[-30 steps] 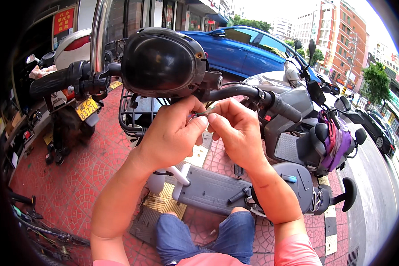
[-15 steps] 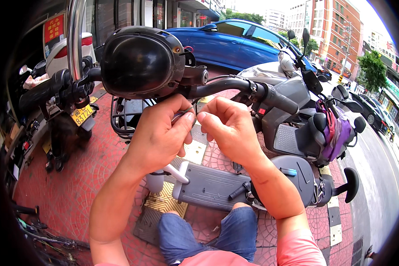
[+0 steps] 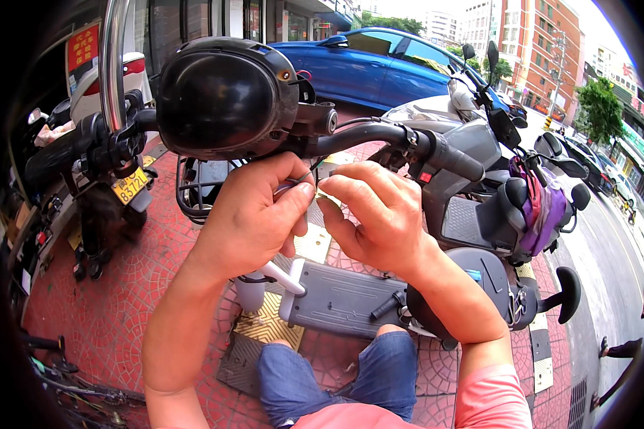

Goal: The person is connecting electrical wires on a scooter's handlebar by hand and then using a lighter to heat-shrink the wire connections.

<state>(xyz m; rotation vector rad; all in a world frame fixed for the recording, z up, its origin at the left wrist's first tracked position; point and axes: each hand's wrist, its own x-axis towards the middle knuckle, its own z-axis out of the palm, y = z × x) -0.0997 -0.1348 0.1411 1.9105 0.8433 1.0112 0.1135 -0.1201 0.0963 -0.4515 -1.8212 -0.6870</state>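
Observation:
Just under the black headlamp housing point(image 3: 214, 94), my left hand point(image 3: 254, 214) pinches thin wires point(image 3: 295, 181) between thumb and index finger. The other fingers are curled beneath. My right hand point(image 3: 371, 214) is beside it, fingers curled, index fingertip and thumb at the wire ends. Whatever lies between them is too small to make out. A curved black handlebar point(image 3: 365, 136) runs behind my hands from the housing to the grip point(image 3: 458, 161). The scooter's wire basket point(image 3: 192, 196) is behind my left hand, and its footboard point(image 3: 340, 306) lies below.
A scooter point(image 3: 508, 211) with purple cloth is at right, another point(image 3: 122, 189) at left, and a blue car point(image 3: 365, 68) behind. A chrome pole point(image 3: 113, 57) rises at upper left. A round black seat point(image 3: 465, 272) is below right. A person's leg point(image 3: 622, 349) shows at far right.
The view has shifted, so housing and handlebar sit further left. My right index finger has straightened slightly and its thumb dropped lower. A person has come into view at the right edge.

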